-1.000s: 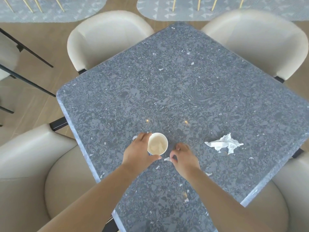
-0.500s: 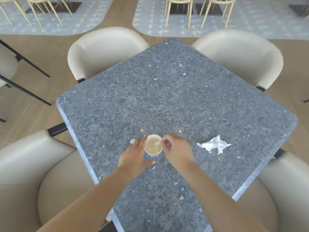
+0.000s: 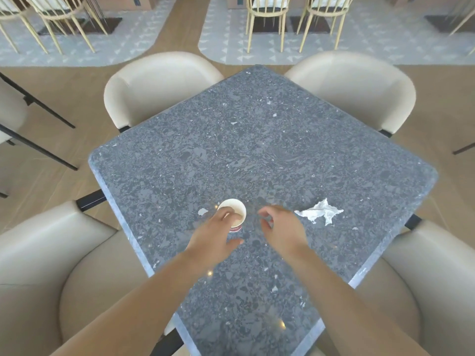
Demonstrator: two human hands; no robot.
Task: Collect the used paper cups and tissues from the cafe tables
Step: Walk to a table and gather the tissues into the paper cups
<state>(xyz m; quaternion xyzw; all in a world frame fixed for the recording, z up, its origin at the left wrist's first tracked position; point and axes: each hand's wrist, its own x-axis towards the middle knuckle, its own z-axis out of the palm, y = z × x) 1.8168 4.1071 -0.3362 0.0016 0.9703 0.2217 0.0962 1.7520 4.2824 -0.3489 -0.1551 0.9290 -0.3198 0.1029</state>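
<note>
Grey speckled stone makes up the table, seen from the head camera. A paper cup stands near its closest corner, upright with its open mouth facing up and a red band showing low on its side. The left hand holds it, fingers curled over the cup's left side and rim, thumb stretched out on the near side. Just right of the cup, the right hand hovers with loosely curled fingers and nothing visible in them. Further right of the cup lies a crumpled white tissue, its long axis running left to right, one tip pointing back at the cup. A small white scrap lies just left of the cup. Cream armchairs surround the table.
</note>
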